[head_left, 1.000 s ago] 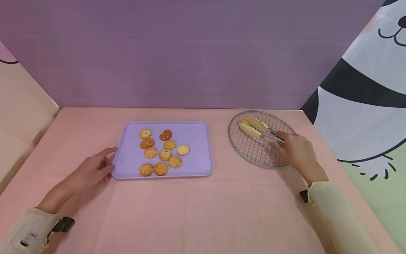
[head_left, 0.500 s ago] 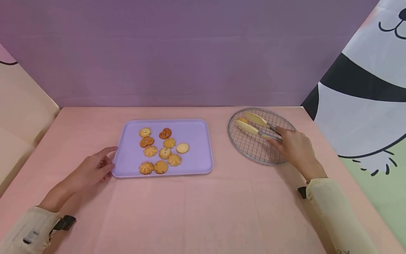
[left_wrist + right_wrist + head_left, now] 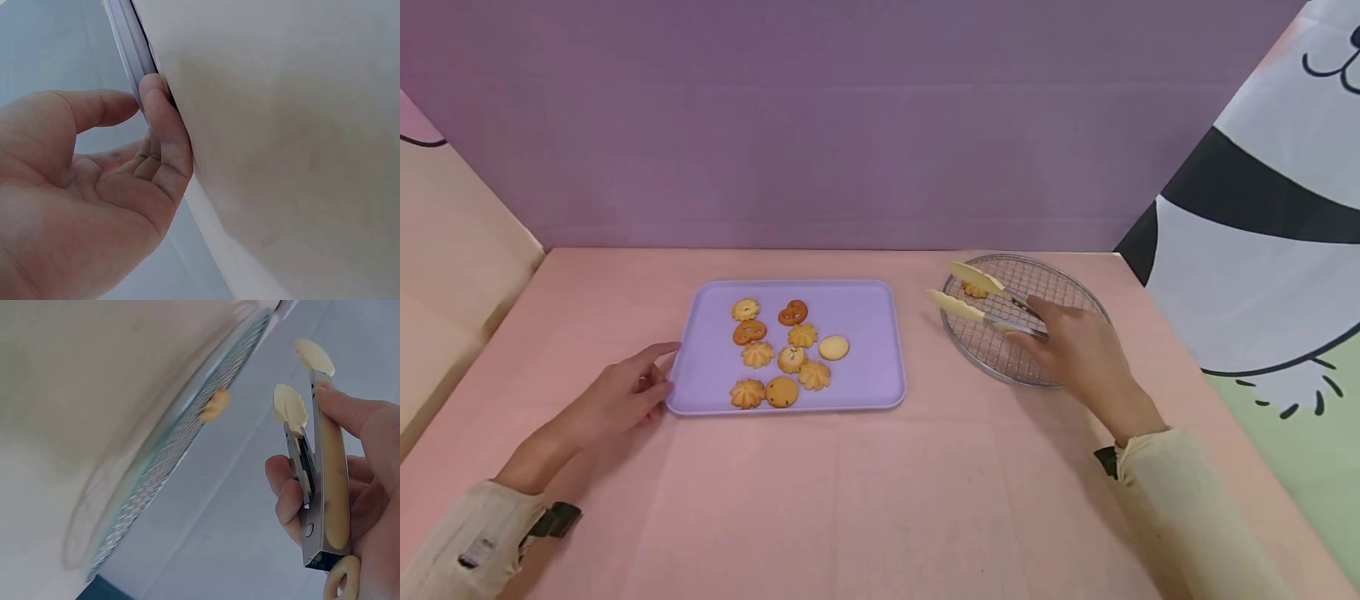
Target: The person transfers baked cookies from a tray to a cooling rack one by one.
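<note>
My left hand (image 3: 613, 400) holds the left rim of a lilac tray (image 3: 868, 333). In the left wrist view, thumb and fingers meet at the tray's edge (image 3: 128, 44). Cookies lie on the tray: pretzel-shaped ones (image 3: 793, 312), piped star-like ones (image 3: 757, 354), a plain oval one (image 3: 833, 347) and a dotted round one (image 3: 782, 391). My right hand (image 3: 1075, 346) grips metal tongs (image 3: 334, 481) with cream tips. The tips are spread with nothing between them, raised above a round wire rack (image 3: 1060, 287). A star-like cookie (image 3: 975, 289) rests on the rack, partly behind the tongs.
Pink cloth (image 3: 850, 500) covers the table under the tray and rack. A purple panel (image 3: 850, 125) stands along the back edge. A printed panda panel (image 3: 1262, 225) rises at the right, a cream panel (image 3: 452, 275) at the left.
The tongs first surrounded the cookie on the rack. They have opened wider and moved left and up, leaving the cookie on the mesh. My left hand has stayed at the tray.
</note>
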`<act>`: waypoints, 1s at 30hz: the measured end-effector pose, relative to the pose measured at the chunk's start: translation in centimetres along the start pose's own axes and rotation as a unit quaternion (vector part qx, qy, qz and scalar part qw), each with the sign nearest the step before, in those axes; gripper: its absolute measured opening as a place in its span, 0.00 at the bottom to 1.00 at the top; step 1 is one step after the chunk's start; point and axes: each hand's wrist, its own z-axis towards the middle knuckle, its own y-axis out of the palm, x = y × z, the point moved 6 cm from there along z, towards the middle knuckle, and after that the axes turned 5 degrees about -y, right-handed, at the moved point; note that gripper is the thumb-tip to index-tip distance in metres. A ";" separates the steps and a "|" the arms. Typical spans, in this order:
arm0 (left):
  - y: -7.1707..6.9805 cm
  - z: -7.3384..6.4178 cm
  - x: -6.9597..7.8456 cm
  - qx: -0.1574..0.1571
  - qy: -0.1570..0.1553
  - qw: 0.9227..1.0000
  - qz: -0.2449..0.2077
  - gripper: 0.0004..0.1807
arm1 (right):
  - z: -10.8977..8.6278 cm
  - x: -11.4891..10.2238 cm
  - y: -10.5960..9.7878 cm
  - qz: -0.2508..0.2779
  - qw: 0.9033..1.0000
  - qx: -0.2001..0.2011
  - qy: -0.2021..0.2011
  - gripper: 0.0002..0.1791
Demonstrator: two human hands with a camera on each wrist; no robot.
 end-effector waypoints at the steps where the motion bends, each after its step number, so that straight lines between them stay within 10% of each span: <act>1: 0.0 0.0 0.1 -0.001 0.000 1.000 -0.001 0.29 | 0.1 -0.4 -0.2 -0.001 1.000 0.011 -0.012 0.31; 8: -0.1 0.0 0.3 0.004 0.007 1.000 0.001 0.29 | 0.0 -3.4 -0.8 0.004 0.995 0.053 -0.084 0.33; 30: -0.1 0.2 -0.2 -0.002 -0.002 1.000 -0.010 0.29 | 1.4 -9.4 1.9 0.035 0.986 -0.033 -0.163 0.42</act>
